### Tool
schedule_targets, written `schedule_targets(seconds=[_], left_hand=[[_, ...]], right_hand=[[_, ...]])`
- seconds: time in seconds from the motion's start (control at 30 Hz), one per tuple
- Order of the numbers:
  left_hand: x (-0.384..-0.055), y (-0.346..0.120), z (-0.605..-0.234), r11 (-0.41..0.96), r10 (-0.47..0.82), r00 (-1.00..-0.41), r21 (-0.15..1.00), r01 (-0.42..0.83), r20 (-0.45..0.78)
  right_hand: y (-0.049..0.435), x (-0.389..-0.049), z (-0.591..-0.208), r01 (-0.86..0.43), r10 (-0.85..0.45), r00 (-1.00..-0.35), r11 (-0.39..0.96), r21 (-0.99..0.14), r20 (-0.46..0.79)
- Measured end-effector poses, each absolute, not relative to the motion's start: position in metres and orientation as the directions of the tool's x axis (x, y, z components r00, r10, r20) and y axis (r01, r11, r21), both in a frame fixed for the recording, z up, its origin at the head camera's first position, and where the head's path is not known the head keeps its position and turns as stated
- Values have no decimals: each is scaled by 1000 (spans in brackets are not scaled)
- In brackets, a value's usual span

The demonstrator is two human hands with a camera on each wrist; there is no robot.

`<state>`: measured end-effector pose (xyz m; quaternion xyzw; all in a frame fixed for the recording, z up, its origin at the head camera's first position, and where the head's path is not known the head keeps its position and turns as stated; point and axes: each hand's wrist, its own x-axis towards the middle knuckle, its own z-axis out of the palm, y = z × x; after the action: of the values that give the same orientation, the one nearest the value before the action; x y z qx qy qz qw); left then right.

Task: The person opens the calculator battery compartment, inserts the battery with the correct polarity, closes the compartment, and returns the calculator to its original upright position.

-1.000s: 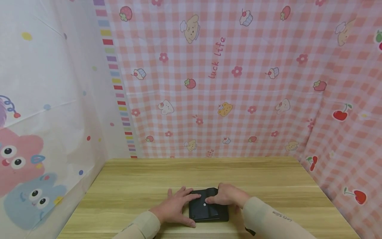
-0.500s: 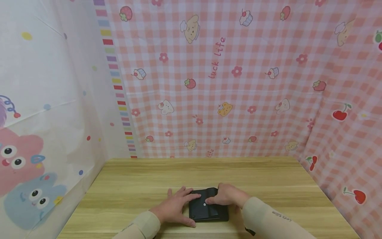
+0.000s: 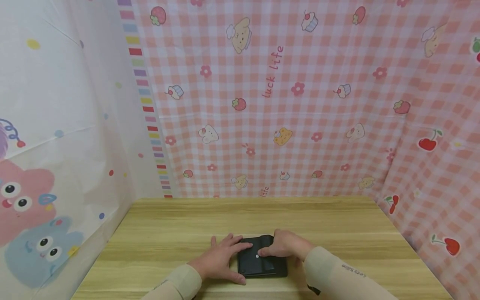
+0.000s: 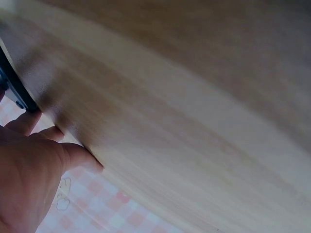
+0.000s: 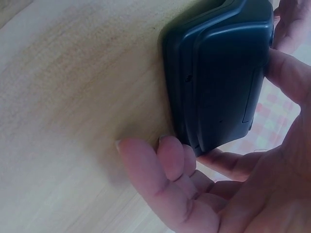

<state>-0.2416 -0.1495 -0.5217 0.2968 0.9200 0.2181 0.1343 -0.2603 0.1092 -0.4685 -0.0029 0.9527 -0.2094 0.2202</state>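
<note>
A black plastic device [image 3: 251, 264] lies flat on the table, with a raised block along its right part and a small white dot near the middle; its exact kind cannot be told. My left hand [image 3: 221, 260] spreads its fingers at the left side, index finger on top and thumb by the near left corner. With the thumb on top and a finger at the far edge, my right hand [image 3: 283, 243] grips the raised part. In the right wrist view the device's dark side [image 5: 223, 82] faces the camera, with the other right fingers [image 5: 146, 165] curled beside it.
The wood-grain table [image 3: 168, 225] extends around the device. Behind it hangs a pink checked cloth [image 3: 262, 125], and a white cartoon-print cloth [image 3: 93, 166] covers the left side. Pale sleeves [image 3: 337, 271] cover both forearms.
</note>
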Motion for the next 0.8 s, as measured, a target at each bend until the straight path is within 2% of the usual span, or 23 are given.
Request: schedule_targets(seconds=[0.8], left_hand=[[-242,-150,-525,731,598,-793,485,481,-115]], right_hand=[[116,-266,-467,98,-154,-882,865,-493,-446]])
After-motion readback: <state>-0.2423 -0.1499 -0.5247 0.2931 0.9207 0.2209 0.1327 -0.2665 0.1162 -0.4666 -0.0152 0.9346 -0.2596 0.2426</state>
